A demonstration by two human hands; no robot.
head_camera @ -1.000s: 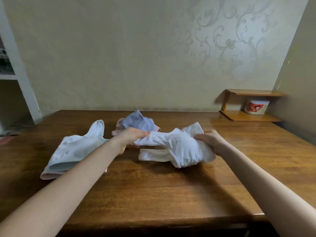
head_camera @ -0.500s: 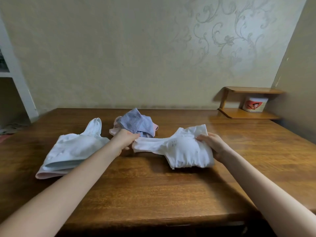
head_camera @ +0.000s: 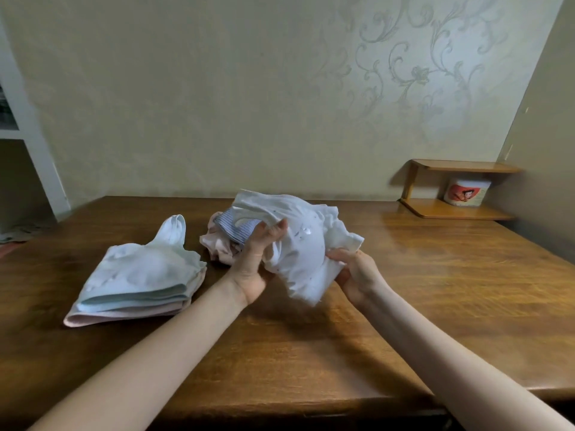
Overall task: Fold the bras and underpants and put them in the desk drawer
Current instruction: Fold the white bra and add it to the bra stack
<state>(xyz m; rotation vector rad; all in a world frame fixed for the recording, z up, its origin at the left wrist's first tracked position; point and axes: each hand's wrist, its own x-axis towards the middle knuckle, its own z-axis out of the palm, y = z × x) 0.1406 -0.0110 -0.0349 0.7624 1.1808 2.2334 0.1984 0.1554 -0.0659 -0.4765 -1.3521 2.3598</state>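
Wide wooden surface (head_camera: 404, 306); folded stack (head_camera: 140, 275) at left, unfolded heap (head_camera: 222, 244) behind. White bra (head_camera: 305, 253) lifted above centre, clasped by left hand (head_camera: 255, 259) and right hand (head_camera: 354, 272), fingers (head_camera: 334, 254) pinching cloth. Best nest cups, tuck straps, then press flat.

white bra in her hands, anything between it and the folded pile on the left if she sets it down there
Nothing visible. Both the left hand and right hand hold the white bra above the desk. The desk between it and the folded pile is bare; the unfolded heap lies farther back.
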